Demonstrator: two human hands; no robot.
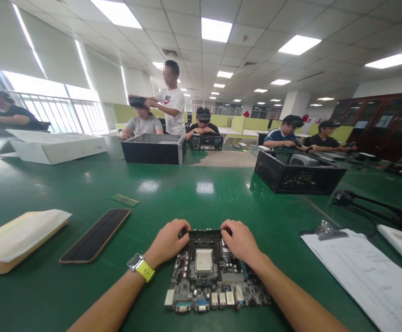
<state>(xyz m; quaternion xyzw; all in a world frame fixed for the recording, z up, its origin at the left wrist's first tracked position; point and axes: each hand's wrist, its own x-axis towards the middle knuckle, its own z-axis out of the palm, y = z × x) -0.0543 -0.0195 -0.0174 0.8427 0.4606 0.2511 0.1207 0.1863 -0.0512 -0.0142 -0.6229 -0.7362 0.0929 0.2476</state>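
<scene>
A dark motherboard [214,276] with a square silver processor [204,260] lies flat on the green table [187,193] right in front of me. My left hand [169,242], with a yellow-strapped watch on its wrist, curls its fingers over the board's far left corner. My right hand [240,240] curls over the far right corner. Both press on a dark strip [205,234] along the board's far edge; what the fingertips pinch is hidden. A row of ports [204,302] faces me.
To the left lie a phone [96,234] face down, a padded envelope [17,240] and a thin green strip [124,200]. A clipboard with paper [363,272] and cables [370,205] are on the right. Open computer cases [299,173] [154,148] and a white box [57,146] stand farther back, with several seated people.
</scene>
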